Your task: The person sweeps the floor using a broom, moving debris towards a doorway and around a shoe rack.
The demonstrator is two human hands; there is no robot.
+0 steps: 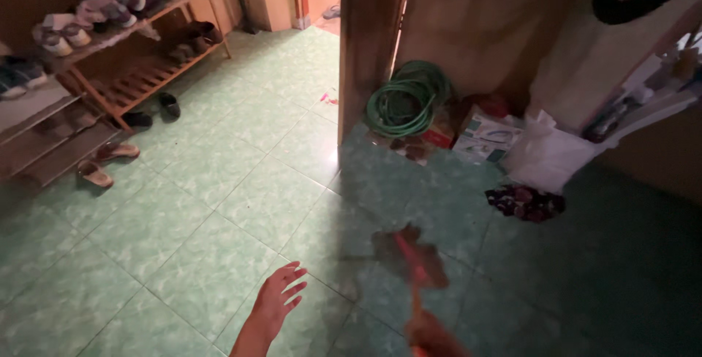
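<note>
My left hand [278,300] hangs over the green tiled floor [219,181] at the lower middle, fingers spread, holding nothing. At the bottom edge my right hand [433,339] grips an orange handle of a broom [409,255]. The broom's dark, blurred head hovers just above the tiles, to the right of my left hand. Only part of the right hand shows.
A wooden shoe rack [139,57] with several shoes stands at the far left, sandals [102,163] on the floor before it. A wooden door edge [365,43] rises in the middle. Behind it lie a coiled green hose [406,97], boxes [486,134], a white bag [545,156] and a dark cloth [525,202].
</note>
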